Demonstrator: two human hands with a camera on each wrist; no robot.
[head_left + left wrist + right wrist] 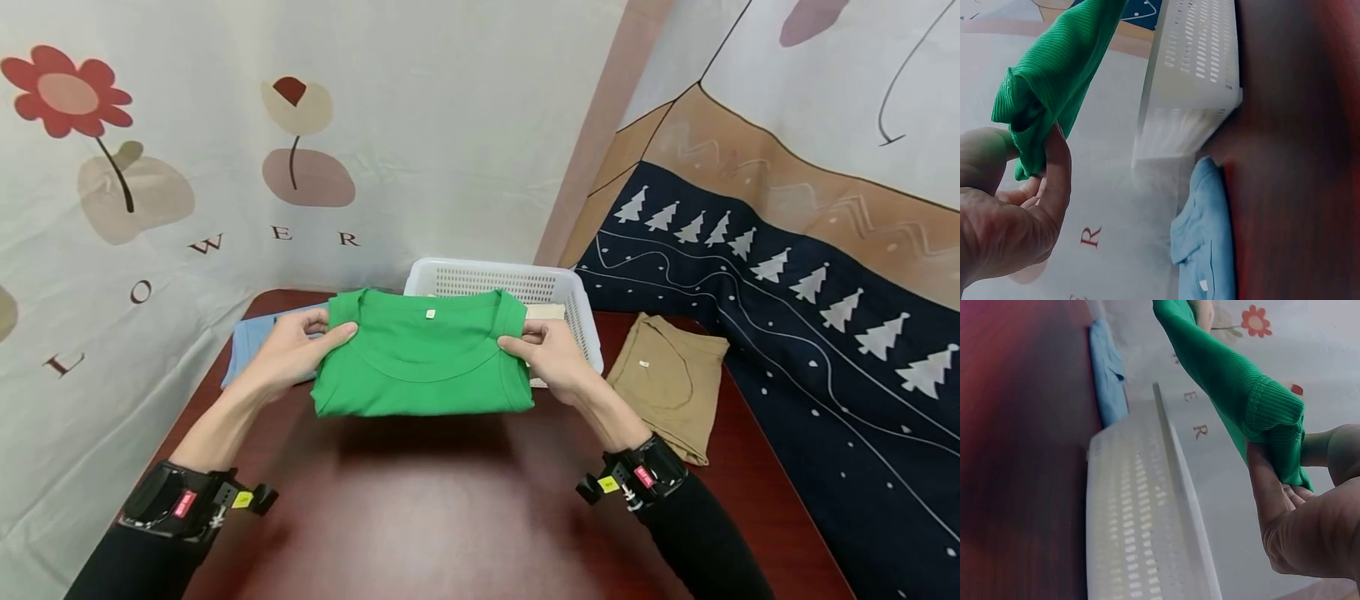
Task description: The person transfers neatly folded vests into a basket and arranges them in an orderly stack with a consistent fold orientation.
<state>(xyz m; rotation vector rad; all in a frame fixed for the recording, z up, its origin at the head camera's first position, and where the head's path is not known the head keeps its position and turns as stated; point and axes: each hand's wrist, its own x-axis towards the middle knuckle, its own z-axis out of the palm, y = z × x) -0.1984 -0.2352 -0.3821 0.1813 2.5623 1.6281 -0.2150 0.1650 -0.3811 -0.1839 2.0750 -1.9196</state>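
Observation:
A folded green shirt (423, 358) hangs above the table between both hands, its neckline and small white label facing the head camera. My left hand (296, 346) pinches its left edge between thumb and fingers. On the opposite edge, my right hand (551, 354) pinches the cloth the same way. Both wrist views show the folded green layers gripped between thumb and fingers, raised off the tabletop. Behind the shirt stands a white perforated basket (588, 321), partly covered by it in the head view, with cream cloth (546, 312) inside.
Folded blue clothing (251, 342) lies at the table's back left, beside the basket. A folded tan shirt (667, 383) rests at the right on the dark red table (420, 517). Printed curtains (465, 167) rise close behind the table and along its right side.

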